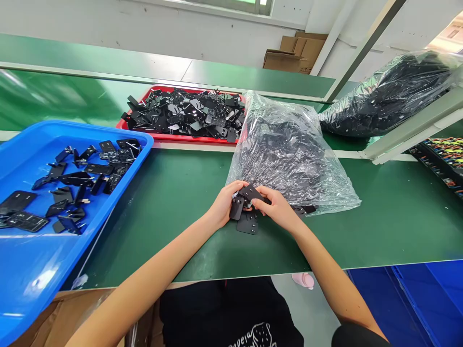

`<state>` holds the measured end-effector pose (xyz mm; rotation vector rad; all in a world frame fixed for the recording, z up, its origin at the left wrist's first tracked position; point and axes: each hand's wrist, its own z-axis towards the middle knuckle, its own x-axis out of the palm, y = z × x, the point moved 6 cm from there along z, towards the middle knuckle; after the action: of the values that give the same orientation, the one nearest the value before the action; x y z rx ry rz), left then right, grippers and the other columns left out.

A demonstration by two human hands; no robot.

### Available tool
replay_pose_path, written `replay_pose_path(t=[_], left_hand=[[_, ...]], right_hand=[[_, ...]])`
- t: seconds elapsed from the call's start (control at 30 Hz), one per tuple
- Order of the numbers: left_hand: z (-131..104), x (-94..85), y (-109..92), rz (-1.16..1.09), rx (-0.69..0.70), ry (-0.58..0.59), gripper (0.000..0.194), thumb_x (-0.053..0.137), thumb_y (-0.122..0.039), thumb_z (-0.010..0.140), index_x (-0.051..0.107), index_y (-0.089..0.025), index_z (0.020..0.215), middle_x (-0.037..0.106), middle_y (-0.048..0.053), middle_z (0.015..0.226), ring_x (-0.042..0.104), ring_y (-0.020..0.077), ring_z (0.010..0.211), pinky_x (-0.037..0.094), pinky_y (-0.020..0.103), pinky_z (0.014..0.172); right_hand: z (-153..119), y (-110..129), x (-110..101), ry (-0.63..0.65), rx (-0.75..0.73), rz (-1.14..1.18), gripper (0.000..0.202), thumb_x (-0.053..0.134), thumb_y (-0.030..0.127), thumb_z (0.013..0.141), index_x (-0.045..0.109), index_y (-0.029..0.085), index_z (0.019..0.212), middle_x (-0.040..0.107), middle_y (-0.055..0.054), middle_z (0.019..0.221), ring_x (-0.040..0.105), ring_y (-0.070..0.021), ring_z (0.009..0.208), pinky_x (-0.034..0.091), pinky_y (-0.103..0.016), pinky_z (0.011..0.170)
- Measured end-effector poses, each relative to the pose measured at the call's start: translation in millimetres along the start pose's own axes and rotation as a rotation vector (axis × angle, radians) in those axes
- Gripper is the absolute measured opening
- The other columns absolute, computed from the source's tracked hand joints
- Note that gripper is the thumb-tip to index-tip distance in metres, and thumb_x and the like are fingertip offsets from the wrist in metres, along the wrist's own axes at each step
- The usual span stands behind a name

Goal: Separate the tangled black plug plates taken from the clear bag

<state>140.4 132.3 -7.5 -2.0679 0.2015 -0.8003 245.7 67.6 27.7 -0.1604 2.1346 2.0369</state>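
Observation:
Several flat black plastic pieces [237,207] are bunched between my two hands, just in front of the open end of a clear plastic bag [285,149] filled with black pieces. My left hand [227,202] is wrapped round the left side of the bunch. Thumb and fingers of my right hand [272,205] pinch a black piece [251,193] at the upper right of it. Below the hands, another black piece [248,224] hangs over or rests on the green table [173,217]; which of the two is unclear.
On the left, a blue tray [130,180] holds scattered black pieces. A red tray [173,138] heaped with black parts stands behind. At the right are a second filled bag [387,96], a metal post [361,53] and a black crate [439,166] with colourful items.

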Motion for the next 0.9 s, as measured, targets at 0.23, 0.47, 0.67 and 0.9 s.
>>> replay_pose_path(t=[0.23, 0.47, 0.67, 0.9], left_hand=[[0.8, 1.4, -0.2, 0.008, -0.002, 0.019, 0.018, 0.059, -0.030, 0.077, 0.062, -0.015, 0.085, 0.064, 0.005, 0.081, 0.060, 0.0151, 0.064, 0.056, 0.027, 0.053], [0.5, 1.6, -0.4, 0.017, 0.007, 0.031, 0.018, 0.058, -0.030, 0.078, 0.062, -0.015, 0.087, 0.063, 0.004, 0.080, 0.060, 0.0152, 0.064, 0.057, 0.028, 0.054], [0.6, 0.6, 0.1, -0.012, 0.013, 0.026, 0.017, 0.057, -0.028, 0.076, 0.062, -0.016, 0.087, 0.062, 0.003, 0.074, 0.059, 0.0151, 0.062, 0.056, 0.029, 0.052], [0.1, 1.2, 0.0, 0.024, 0.024, 0.053, 0.019, 0.059, -0.028, 0.076, 0.065, -0.016, 0.089, 0.065, 0.004, 0.084, 0.058, 0.0145, 0.065, 0.056, 0.027, 0.051]], right_hand=[[0.0, 0.5, 0.5, 0.019, 0.002, -0.073, 0.014, 0.054, 0.030, 0.084, 0.061, 0.019, 0.090, 0.060, 0.000, 0.077, 0.050, -0.0137, 0.063, 0.038, -0.025, 0.058], [1.2, -2.1, -0.4, 0.015, 0.020, 0.006, 0.017, 0.056, 0.035, 0.082, 0.060, 0.018, 0.082, 0.057, 0.002, 0.071, 0.047, -0.0111, 0.057, 0.037, -0.024, 0.054], [4.7, -17.3, -3.3, -0.093, 0.111, 0.308, 0.026, 0.065, 0.042, 0.077, 0.060, 0.018, 0.085, 0.051, 0.006, 0.056, 0.039, -0.0075, 0.044, 0.034, -0.022, 0.045], [6.4, -19.8, -9.7, -0.222, 0.142, 0.562, 0.031, 0.068, 0.045, 0.073, 0.059, 0.016, 0.069, 0.055, 0.001, 0.055, 0.037, -0.0067, 0.041, 0.033, -0.022, 0.042]])
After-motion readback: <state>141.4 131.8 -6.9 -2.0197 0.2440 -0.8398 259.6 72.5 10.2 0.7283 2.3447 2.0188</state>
